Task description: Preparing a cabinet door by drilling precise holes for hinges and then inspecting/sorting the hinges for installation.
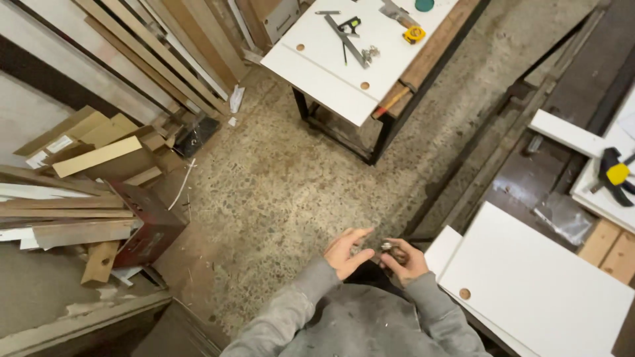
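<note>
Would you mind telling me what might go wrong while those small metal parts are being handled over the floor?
The right hand pinches small metal parts above the speckled floor; a dropped piece could be hard to spot there. The left hand is open, so it may not catch one. Scrap wood lies close on the left, a possible trip hazard.

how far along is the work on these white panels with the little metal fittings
Done: the white panel beside the person and the one on the workbench already have round holes bored. In hand: the right hand pinches a small metal fitting, with the left hand open beside it. Left: the visible holes look empty, so no fitting seems seated.
</note>
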